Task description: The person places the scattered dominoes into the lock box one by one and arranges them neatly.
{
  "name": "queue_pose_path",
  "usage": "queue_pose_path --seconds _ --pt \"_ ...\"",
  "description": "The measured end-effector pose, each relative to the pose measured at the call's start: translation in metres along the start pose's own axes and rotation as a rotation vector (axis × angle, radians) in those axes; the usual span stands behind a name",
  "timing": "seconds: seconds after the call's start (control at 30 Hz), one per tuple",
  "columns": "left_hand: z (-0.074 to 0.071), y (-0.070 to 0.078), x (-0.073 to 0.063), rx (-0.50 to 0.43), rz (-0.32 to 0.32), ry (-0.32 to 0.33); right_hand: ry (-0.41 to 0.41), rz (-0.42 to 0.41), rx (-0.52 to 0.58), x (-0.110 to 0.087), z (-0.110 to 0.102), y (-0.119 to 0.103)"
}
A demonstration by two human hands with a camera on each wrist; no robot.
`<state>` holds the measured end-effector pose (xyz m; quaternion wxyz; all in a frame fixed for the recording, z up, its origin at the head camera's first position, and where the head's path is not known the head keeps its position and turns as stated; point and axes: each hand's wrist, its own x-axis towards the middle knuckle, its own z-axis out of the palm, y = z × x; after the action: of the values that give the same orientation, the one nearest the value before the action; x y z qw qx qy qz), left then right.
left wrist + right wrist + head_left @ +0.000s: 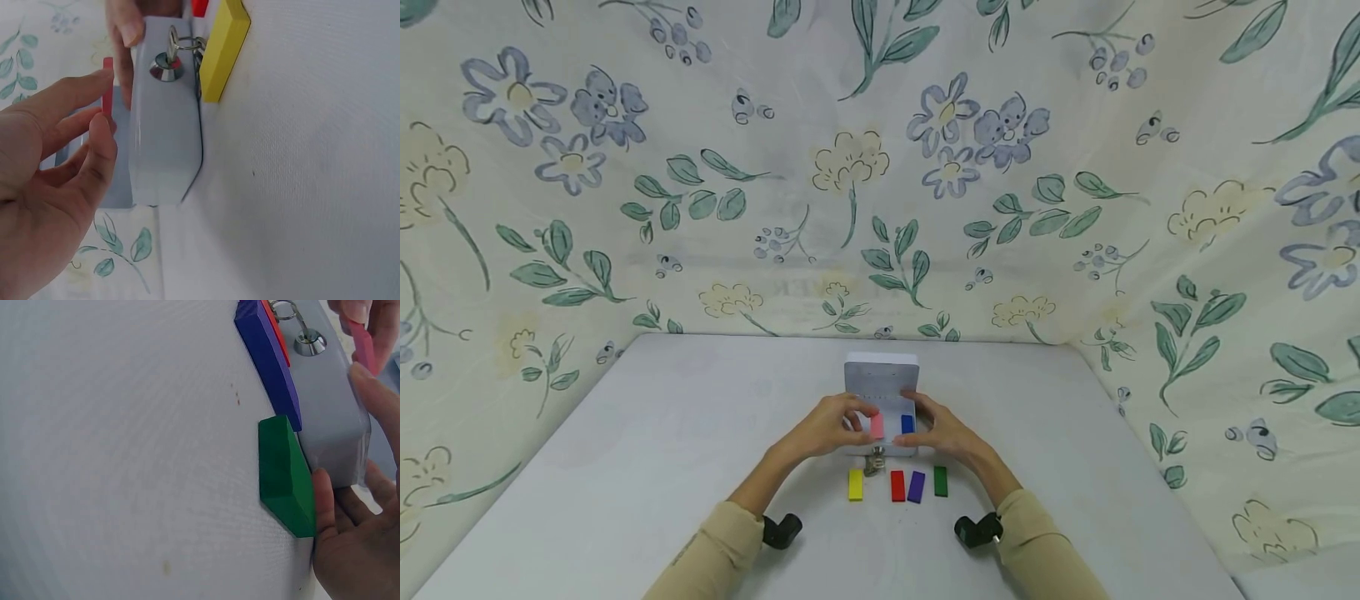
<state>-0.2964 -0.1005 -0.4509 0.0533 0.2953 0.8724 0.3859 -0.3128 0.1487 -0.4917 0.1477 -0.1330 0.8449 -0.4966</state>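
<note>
A grey metal cash box (pixel 880 451) stands on the table with its lid (pixel 882 379) raised. Between thumb and fingertips, my left hand (pixel 833 426) pinches a pink block (pixel 877 426) above the box's opening. My right hand (pixel 950 433) grips the box's right side, its thumb at the front rim and its other fingers along the side wall. Inside the box at the right, a blue block (pixel 907 424) shows, partly hidden by the right hand. A key (pixel 172 45) sits in the front lock (pixel 166 67), with a ring and more keys (pixel 874 463) hanging from it.
In front of the box lie a yellow block (pixel 855 485), a red block (pixel 898 486), a purple block (pixel 916 487) and a green block (pixel 941 482). The white table (pixel 625 467) meets a flower-patterned cloth (pixel 805 208) behind and at the sides.
</note>
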Motion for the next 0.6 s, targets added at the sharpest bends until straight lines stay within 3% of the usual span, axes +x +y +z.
queue_pose_path --seconds 0.6 --pt "0.008 -0.002 0.013 -0.007 -0.010 -0.011 -0.015 -0.004 0.032 -0.002 -0.001 -0.003"
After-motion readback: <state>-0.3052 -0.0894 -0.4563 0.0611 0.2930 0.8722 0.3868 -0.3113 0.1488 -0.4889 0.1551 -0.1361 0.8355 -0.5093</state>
